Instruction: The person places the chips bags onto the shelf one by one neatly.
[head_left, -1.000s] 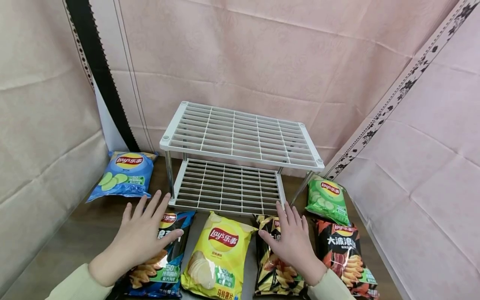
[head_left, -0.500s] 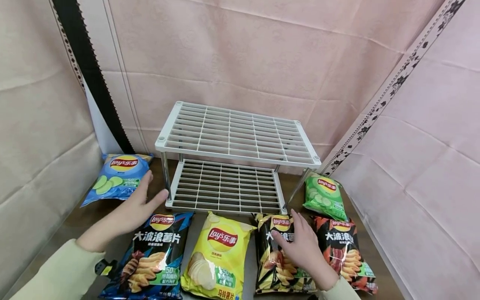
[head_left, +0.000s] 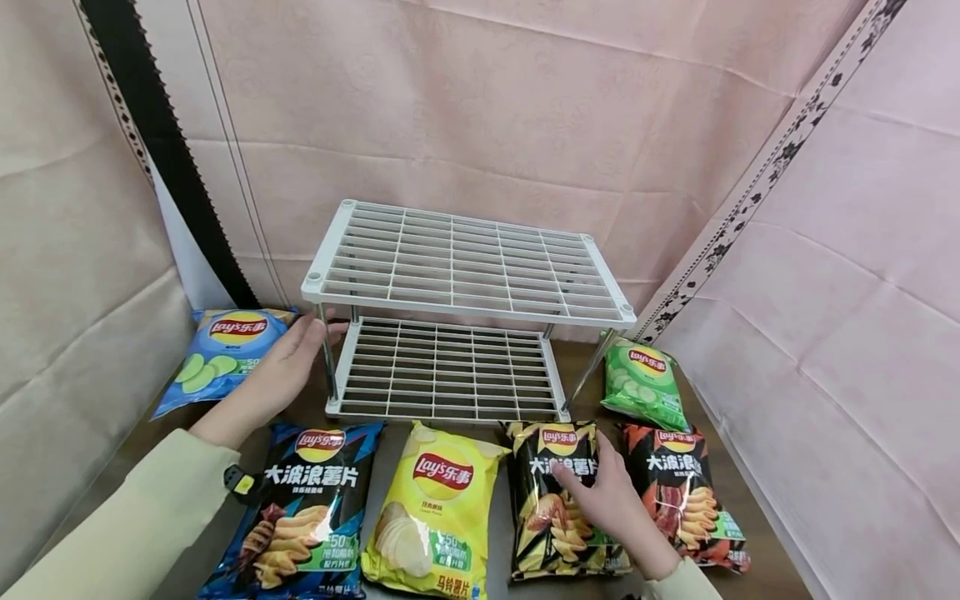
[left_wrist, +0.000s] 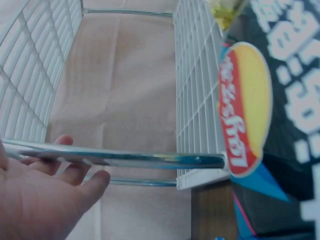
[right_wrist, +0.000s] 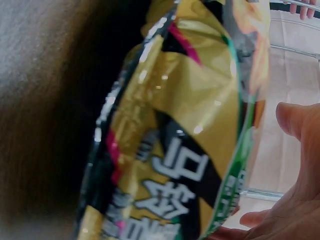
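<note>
My left hand (head_left: pixel 277 375) is at the left front post of a white two-tier wire rack (head_left: pixel 465 267). In the left wrist view its loosely extended fingers (left_wrist: pixel 75 172) reach past the metal post (left_wrist: pixel 165 159) without a visible grip. My right hand (head_left: pixel 611 496) is at the right side of a black-and-gold chip bag (head_left: pixel 555 533). Its thumb (right_wrist: pixel 289 119) stands apart from the bag's front in the right wrist view; the other fingers are partly hidden beside the bag. A blue chip bag (head_left: pixel 206 358) lies behind the left forearm.
In front of the rack lie a black-and-blue chip bag (head_left: pixel 307 492) and a yellow one (head_left: pixel 431 508). To the right are a green chip bag (head_left: pixel 645 387) and a black-and-red one (head_left: pixel 678 492). Pink curtains (head_left: pixel 480 108) enclose the table.
My left hand has moved from above the black-and-blue chip bag to the rack's left post. The right hand has lowered to the right side of the black-and-gold bag. The head view has shifted slightly.
</note>
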